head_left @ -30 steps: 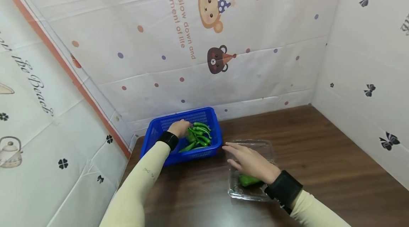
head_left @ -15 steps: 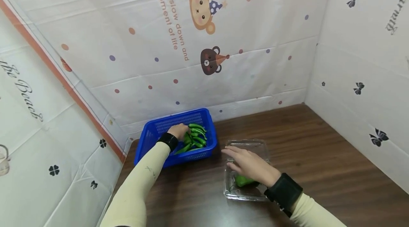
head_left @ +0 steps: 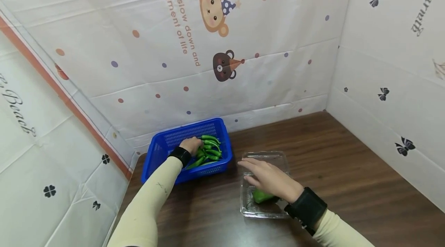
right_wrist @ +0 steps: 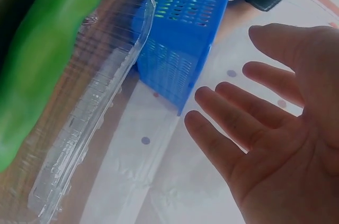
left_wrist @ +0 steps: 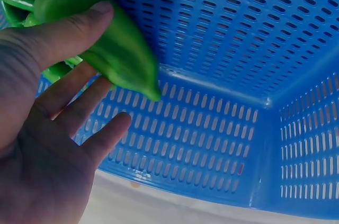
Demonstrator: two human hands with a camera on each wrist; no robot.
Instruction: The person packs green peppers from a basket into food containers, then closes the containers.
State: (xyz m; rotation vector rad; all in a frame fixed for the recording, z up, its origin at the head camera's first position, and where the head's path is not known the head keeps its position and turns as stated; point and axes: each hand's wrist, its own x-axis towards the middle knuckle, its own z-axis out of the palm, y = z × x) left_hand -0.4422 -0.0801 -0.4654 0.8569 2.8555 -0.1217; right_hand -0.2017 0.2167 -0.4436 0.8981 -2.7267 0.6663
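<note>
In the left wrist view, the left hand holds a large green pepper, with its thumb over the top and fingers against the underside. From the head view, that hand reaches into the blue basket, beside several slender green peppers. The right hand hovers over an open clear plastic box, fingers extended and holding nothing. Inside the box lies another large green pepper, partly hidden by the right hand in the head view and seen close up in the right wrist view.
The box's clear lid lies folded back toward the wall. A brown wooden table carries both containers. Printed white sheets enclose it at the back and both sides. The basket stands against the back sheet.
The head view has turned slightly right, so the scene slides left. Inside the basket, the left hand has shifted a little at the large pepper. The right hand keeps almost the same pose over the box.
</note>
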